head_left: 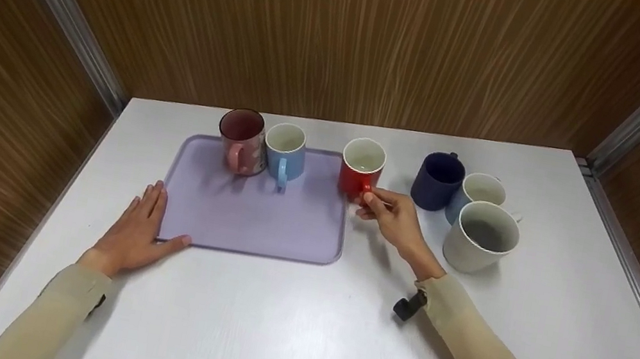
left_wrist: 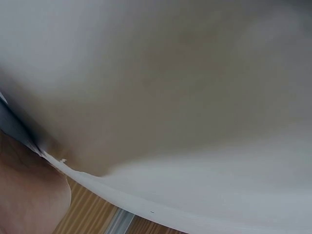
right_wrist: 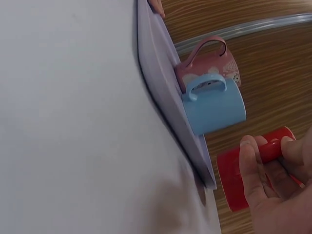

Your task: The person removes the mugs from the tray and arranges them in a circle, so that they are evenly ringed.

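A red mug (head_left: 352,180) with a white inside is at the tray's right edge in the head view. My right hand (head_left: 395,218) pinches its handle between thumb and fingers, and the right wrist view shows this grip on the red mug (right_wrist: 234,178) up close. On the purple tray (head_left: 250,226), a pink mug (head_left: 242,157) and a light blue mug (head_left: 290,165) stand side by side near the back, handles toward me. My left hand (head_left: 132,232) lies with straight fingers along the tray's left front corner, thumb at the front rim.
To the right on the white table (head_left: 269,327) stand a dark blue mug (head_left: 436,186), a light blue mug with white inside (head_left: 457,204) and a larger white mug (head_left: 467,250), close together. A wood-grain panel (head_left: 344,34) rises behind the table, with more at both sides.
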`<state>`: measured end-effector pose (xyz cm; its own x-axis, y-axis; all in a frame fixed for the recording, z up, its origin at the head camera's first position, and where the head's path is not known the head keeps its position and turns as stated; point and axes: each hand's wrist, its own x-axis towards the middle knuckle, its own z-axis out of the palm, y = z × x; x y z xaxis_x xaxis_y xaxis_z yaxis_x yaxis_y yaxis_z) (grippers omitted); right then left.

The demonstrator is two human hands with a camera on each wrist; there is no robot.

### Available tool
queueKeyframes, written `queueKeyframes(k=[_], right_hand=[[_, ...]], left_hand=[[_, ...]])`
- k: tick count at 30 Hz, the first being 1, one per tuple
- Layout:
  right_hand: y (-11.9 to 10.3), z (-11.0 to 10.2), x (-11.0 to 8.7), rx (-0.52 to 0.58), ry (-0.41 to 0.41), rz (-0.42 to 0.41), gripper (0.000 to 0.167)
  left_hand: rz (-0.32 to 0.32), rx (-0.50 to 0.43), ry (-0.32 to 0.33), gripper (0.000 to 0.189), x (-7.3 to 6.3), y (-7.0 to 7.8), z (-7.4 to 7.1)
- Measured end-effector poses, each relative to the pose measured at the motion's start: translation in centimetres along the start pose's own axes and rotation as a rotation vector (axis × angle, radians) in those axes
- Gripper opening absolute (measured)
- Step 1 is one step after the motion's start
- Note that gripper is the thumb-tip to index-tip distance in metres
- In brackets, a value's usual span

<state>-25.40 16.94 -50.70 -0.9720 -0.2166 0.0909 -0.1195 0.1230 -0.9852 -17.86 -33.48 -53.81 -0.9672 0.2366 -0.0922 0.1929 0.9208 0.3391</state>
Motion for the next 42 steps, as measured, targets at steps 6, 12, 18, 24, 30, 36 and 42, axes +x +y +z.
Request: queueKeyframes(k=[6, 12, 18, 24, 30, 36, 42], right_hand=[[0.8, -1.4, -0.6, -0.026, -0.002, -0.019, 0.028], [1.1, -2.7, -1.4, -0.061, -0.005, -0.015, 0.028], [1.5, -3.8, -2.3, -0.079, 0.012, 0.011, 0.028], [1.8, -4.5, -3.0, -0.099, 0.032, 0.024, 0.028], [1.7, -4.8, -3.7, -0.108, 0.101, 0.042, 0.029], [1.9, -4.3, -4.0, -0.195, 0.269, 0.036, 0.025], [2.1, -3.6, -3.9, -0.291, 0.393, 0.013, 0.02]], left_hand=[[0.007, 0.0, 0.007, 0.12, 0.0, -0.2, 0.1], [0.009, 0.001, 0.005, 0.12, 0.1, -0.1, 0.1], [0.012, 0.003, 0.011, 0.119, 0.1, -0.1, 0.0], [-0.002, 0.002, 0.006, 0.12, 0.1, -0.1, 0.1], [0.0, 0.007, 0.005, 0.119, 0.1, -0.1, 0.1], [0.013, 0.007, 0.017, 0.119, 0.1, -0.1, 0.0], [0.009, -0.005, 0.014, 0.119, 0.0, -0.1, 0.0]])
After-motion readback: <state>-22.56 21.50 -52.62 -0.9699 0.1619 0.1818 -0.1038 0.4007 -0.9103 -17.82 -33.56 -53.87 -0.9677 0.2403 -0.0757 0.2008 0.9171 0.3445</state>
